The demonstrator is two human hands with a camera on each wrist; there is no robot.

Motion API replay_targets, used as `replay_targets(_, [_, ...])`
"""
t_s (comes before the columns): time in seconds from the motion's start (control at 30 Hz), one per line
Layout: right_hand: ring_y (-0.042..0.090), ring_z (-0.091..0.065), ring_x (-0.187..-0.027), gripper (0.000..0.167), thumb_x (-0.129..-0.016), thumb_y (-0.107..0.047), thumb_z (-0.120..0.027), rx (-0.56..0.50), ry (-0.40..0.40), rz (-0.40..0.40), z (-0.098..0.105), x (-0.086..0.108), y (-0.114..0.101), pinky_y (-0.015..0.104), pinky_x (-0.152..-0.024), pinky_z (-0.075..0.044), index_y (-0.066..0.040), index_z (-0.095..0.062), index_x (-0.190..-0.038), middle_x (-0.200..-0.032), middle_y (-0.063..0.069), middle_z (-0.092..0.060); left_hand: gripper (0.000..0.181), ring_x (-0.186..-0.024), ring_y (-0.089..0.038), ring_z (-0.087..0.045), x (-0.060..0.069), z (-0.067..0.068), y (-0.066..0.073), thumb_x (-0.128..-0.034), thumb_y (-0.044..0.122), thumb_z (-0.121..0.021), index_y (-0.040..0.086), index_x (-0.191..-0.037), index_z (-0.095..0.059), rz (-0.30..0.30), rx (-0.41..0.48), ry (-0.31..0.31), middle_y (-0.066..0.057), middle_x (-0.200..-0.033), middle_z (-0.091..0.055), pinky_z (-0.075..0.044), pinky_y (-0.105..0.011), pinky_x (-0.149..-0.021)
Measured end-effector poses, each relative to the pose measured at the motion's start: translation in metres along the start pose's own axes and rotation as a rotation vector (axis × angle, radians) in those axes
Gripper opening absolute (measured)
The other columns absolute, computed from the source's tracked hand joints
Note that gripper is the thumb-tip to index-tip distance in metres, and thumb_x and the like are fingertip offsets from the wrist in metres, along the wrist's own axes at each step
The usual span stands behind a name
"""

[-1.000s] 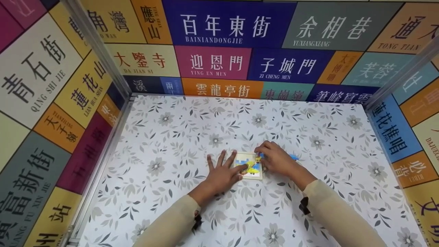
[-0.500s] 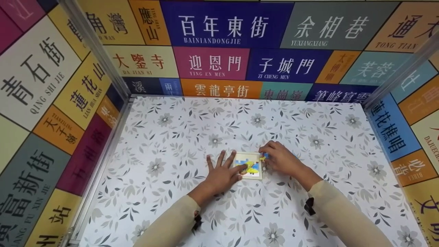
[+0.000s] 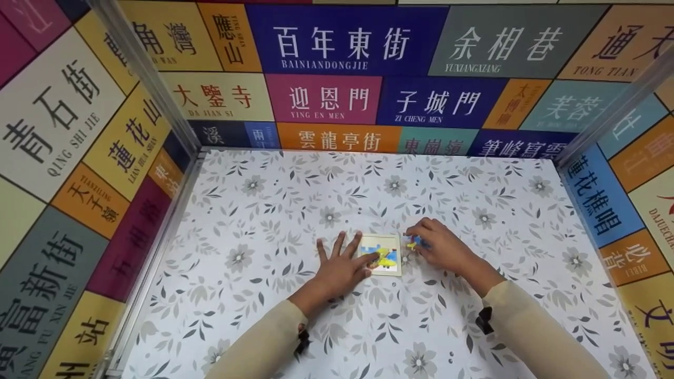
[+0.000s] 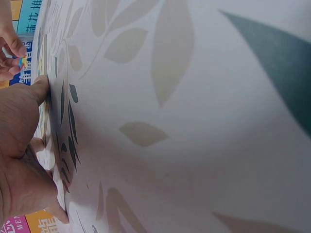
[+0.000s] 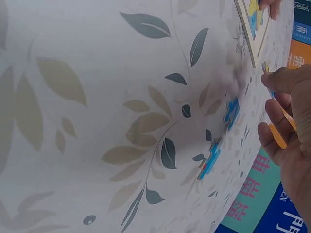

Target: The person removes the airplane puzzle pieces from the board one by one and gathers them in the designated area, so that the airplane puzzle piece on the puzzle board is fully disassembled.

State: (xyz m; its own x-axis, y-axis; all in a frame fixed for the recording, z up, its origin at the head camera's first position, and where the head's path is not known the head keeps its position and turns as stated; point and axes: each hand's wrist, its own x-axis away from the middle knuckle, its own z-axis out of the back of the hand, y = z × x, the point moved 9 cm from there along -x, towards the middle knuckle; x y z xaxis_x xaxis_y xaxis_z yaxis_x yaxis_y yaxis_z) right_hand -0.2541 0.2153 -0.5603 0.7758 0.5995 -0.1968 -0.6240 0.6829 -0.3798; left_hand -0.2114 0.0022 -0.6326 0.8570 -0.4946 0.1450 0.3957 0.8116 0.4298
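Note:
A small square jigsaw puzzle tray [image 3: 380, 239] with a pale frame lies mid-table, its lower part filled with yellow and blue pieces. My left hand [image 3: 337, 266] rests on the tray's left side with fingers spread, its thumb side over the picture. Just right of the tray, my right hand [image 3: 439, 247] pinches a yellow and blue puzzle piece [image 3: 412, 244] between thumb and fingertips. The right wrist view shows that same puzzle piece [image 5: 265, 69] edge-on, partly hidden by the thumb. Two loose blue puzzle pieces, one nearer the tray [image 5: 232, 113], lie on the table near the right hand.
A white tablecloth [image 3: 274, 210] with grey leaves and flowers covers the table. Panels with colourful printed signs [image 3: 337, 45] stand along the back and both sides. A metal edge strip [image 3: 158, 247] runs along the left side.
My right hand has moved a little to the right, away from the tray's top right corner, carrying the pinched puzzle piece and tilting it. My left hand stays in place.

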Motion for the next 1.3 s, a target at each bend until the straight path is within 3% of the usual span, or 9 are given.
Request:
replay_targets(0.43, [0.029,-0.064,-0.1,0.038,-0.09,0.005,-0.086,0.023,0.043,0.023,0.011,0.017,0.014,0.051,-0.086,-0.057,-0.006,-0.074,-0.125,-0.111,0.01,-0.068,0.054,-0.172,-0.052,-0.005,0.001,-0.001,0.002,-0.1156,0.054,-0.047,0.044,-0.168,-0.046,-0.024,0.012,0.005,-0.012,-0.188,-0.013,-0.004,-0.094,-0.119])
replay_targets(0.77, [0.034,-0.067,-0.105,0.042,-0.093,0.005,-0.084,0.021,0.016,-0.055,0.027,0.035,0.038,0.056,-0.09,-0.058,-0.006,-0.072,-0.131,-0.114,0.014,-0.068,0.053,-0.172,-0.051,-0.007,0.001,0.002,0.001,-0.1157,0.05,-0.05,0.042,-0.168,-0.047,-0.031,0.009,0.011,-0.013,-0.187,-0.015,-0.004,-0.094,-0.12])
replay_targets(1.0, [0.037,-0.068,-0.107,0.04,-0.093,0.006,-0.083,0.003,0.005,-0.126,0.039,0.051,0.059,0.058,-0.091,-0.058,-0.005,-0.072,-0.13,-0.116,0.015,-0.069,0.054,-0.173,-0.05,-0.004,0.0,0.0,0.0,-0.1153,0.058,-0.043,0.045,-0.168,-0.046,-0.018,0.019,0.001,-0.011,-0.188,-0.013,-0.001,-0.093,-0.12])
replay_targets(1.3, [0.036,-0.068,-0.097,0.039,-0.09,0.008,-0.083,0.069,0.014,-0.128,0.047,0.068,0.079,0.057,-0.083,-0.059,-0.004,-0.073,-0.126,-0.11,0.015,-0.068,0.054,-0.173,-0.049,-0.003,-0.001,-0.002,0.0,-0.1154,0.059,-0.041,0.046,-0.168,-0.046,-0.015,0.017,0.001,-0.01,-0.188,-0.012,-0.001,-0.093,-0.121])
